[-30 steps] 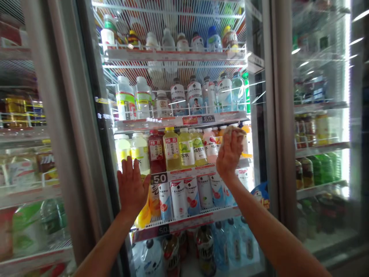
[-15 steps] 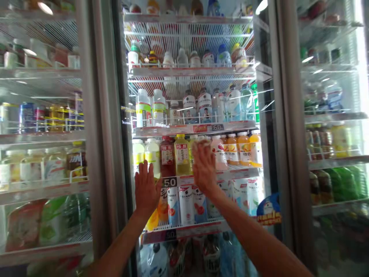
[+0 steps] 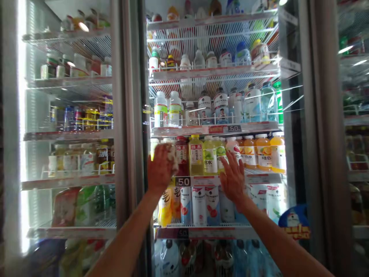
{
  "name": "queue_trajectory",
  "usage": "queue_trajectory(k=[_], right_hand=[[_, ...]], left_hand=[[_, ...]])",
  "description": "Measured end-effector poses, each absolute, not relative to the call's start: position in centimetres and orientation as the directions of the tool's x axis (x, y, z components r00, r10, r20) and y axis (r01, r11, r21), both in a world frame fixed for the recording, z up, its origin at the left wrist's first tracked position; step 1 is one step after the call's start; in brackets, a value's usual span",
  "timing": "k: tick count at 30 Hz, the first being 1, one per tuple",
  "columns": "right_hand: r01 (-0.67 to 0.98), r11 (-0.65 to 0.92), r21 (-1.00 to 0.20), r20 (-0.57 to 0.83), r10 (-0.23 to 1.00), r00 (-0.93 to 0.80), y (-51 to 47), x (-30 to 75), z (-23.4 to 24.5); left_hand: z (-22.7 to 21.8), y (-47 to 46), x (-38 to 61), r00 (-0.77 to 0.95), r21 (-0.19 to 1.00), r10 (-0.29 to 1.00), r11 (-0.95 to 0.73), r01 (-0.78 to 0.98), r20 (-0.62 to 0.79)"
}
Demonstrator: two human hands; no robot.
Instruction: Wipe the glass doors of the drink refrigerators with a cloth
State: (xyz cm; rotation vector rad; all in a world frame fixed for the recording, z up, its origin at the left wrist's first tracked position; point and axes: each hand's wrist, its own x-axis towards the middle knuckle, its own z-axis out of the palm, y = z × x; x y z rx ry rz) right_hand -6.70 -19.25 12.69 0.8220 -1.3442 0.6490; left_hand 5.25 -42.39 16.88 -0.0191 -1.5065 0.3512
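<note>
My left hand [image 3: 158, 171] is raised against the glass door of a drinks fridge, its fingers pressing a pale, crumpled cloth [image 3: 173, 157]. Motion smears both a little. Behind the glass, beside the cloth, stands a dark red drink bottle [image 3: 181, 156], with a yellow bottle [image 3: 196, 157] to its right. My right hand [image 3: 232, 179] is empty, fingers apart, at the same door, in front of a pale green bottle [image 3: 220, 152] and a shelf edge. Whether its palm touches the glass I cannot tell.
Metal door frames [image 3: 127, 115] flank the door on the left and a thick frame [image 3: 325, 134] on the right. Shelves inside hold rows of bottles, with orange bottles [image 3: 263, 152] at the right and cartons [image 3: 198, 206] below. A blue sticker [image 3: 294, 221] is low on the right.
The cloth was at my right hand and is now under my left. My right hand has come away open. The view has shifted left, so the fridge sits further right.
</note>
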Motion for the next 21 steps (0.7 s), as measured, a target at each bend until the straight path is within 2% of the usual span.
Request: queue_trajectory(k=[1,3,4,8,10,12,14,15,16,19,21], right_hand=[[-0.783,0.605,0.147,0.989,-0.077,0.126,-19.3,-6.8,12.5],[-0.746,0.65,0.142,0.99,-0.087,0.113,-19.5,-6.7,12.3],[-0.735,0.663,0.143,0.99,-0.087,0.113,-19.6,-6.6,12.3],[-0.722,0.672,0.162,0.986,-0.093,0.135,-19.7,-6.5,12.5],[-0.713,0.68,0.174,0.985,-0.107,0.138,-19.6,-6.6,12.5],[-0.697,0.697,0.166,0.986,-0.122,0.113,-19.6,-6.7,12.4],[-0.678,0.719,0.149,0.988,-0.132,0.078,-19.7,-6.6,12.4],[-0.672,0.727,0.143,0.989,-0.133,0.067,-19.8,-6.6,12.4],[-0.669,0.73,0.14,0.989,-0.134,0.061,-19.8,-6.6,12.4],[-0.675,0.722,0.153,0.988,-0.131,0.083,-19.7,-6.6,12.4],[-0.68,0.713,0.171,0.985,-0.129,0.113,-19.6,-6.7,12.4]], left_hand=[[17.1,-43.3,5.9,0.09,-0.124,0.146,0.968,-0.217,0.985],[17.1,-43.0,5.9,0.161,-0.041,0.07,0.983,-0.179,0.984],[16.7,-42.0,5.5,0.155,-0.06,0.084,0.986,-0.154,0.984],[15.1,-37.5,2.9,-0.04,-0.334,0.332,0.94,-0.063,0.942],[15.3,-37.8,3.0,-0.088,-0.364,0.359,0.93,-0.05,0.929],[16.2,-39.7,3.7,-0.044,-0.248,0.245,0.966,-0.074,0.968],[17.2,-41.0,4.3,0.07,-0.061,0.069,0.992,-0.108,0.995],[17.5,-41.0,4.2,0.099,-0.028,0.04,0.993,-0.117,0.994],[17.4,-40.4,4.0,0.092,-0.062,0.074,0.99,-0.123,0.993],[16.1,-37.6,2.8,-0.085,-0.433,0.426,0.895,-0.106,0.901],[15.0,-37.1,2.8,-0.161,-0.561,0.543,0.822,-0.099,0.824]])
